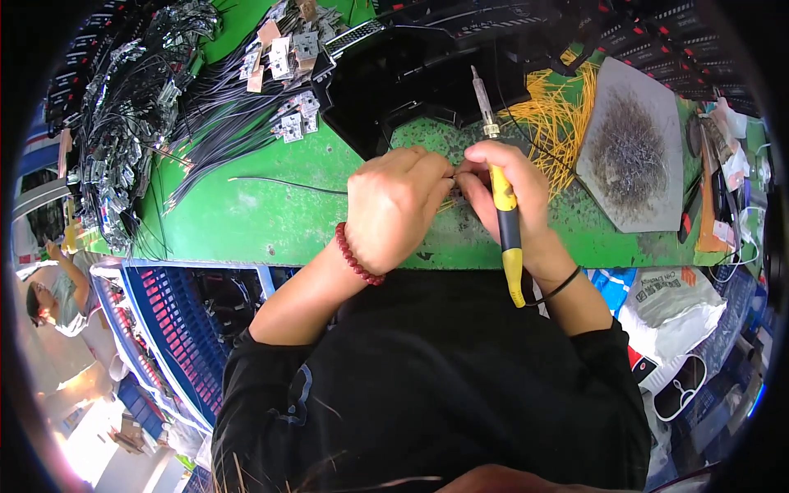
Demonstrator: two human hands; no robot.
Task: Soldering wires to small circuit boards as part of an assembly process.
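Note:
My left hand [393, 201] is closed with its fingertips pinched, and a thin black wire [288, 182] runs out of it to the left across the green tabletop. My right hand [522, 187] holds a soldering iron [511, 234] with a yellow and black handle, its metal tip pointing up and away from me. The fingertips of both hands meet closely over the table. Whatever small piece lies between them is mostly hidden by the fingers. Just beyond my hands is a black plastic housing [353, 103].
Black cables [222, 123] with small circuit boards [293, 123] lie at the left, beside a dark heap of wired parts [123, 140]. Yellow wires [542, 107] are spread at the back right. A grey board [604, 177] with a scorched patch lies farther right. Below stands a blue crate [177, 329].

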